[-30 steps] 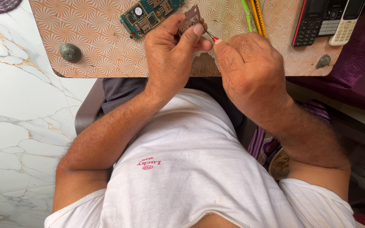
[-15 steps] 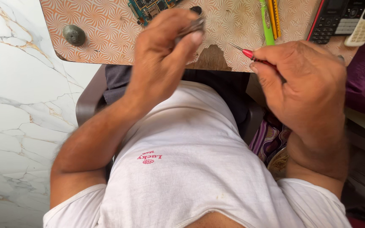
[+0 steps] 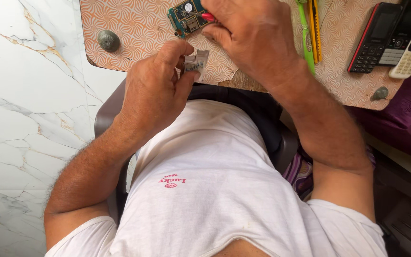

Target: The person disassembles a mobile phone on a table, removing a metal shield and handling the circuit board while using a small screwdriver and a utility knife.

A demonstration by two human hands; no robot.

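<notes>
My left hand (image 3: 155,93) pinches a small grey phone part (image 3: 195,62) between thumb and fingers, just above the near edge of the patterned table (image 3: 134,28). My right hand (image 3: 250,40) has reached over to the green circuit board (image 3: 186,16) lying on the table. It holds a thin tool with a red handle (image 3: 208,17), whose red end shows beside the board; the tool's tip is hidden by the fingers.
Three keypad phones (image 3: 396,33) lie at the table's right. A green pen (image 3: 304,35) and a yellow cutter (image 3: 314,28) lie beside my right hand. Grey round stones (image 3: 108,40) rest on the table. A white marble floor is on the left.
My right hand moved left and forward from the table's edge onto the circuit board with the red tool. My left hand drew back from the board, still holding the grey part.
</notes>
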